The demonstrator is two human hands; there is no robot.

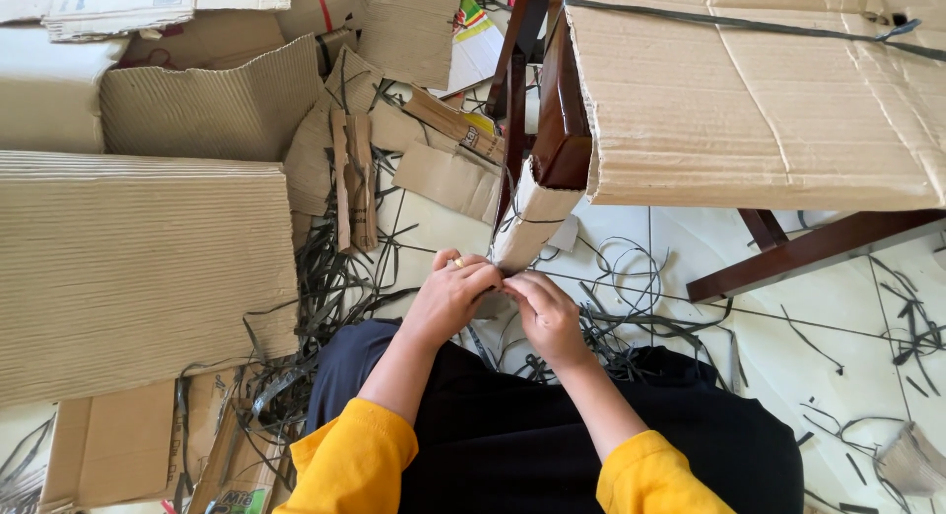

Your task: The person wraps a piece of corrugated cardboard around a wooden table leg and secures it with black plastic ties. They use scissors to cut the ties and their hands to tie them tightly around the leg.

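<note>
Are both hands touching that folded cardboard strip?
Touching. In the head view the left hand and right hand close their fingertips on the cardboard strip's lower end.

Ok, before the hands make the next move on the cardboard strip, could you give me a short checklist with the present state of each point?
1. Left hand on the folded cardboard strip: ok.
2. Right hand at the strip's lower end: ok.
3. Black strap around the strip: cannot tell if tight.
4. Strip leans against the wooden chair leg: ok.
5. White tiled floor free of loose straps: not ok.
</note>
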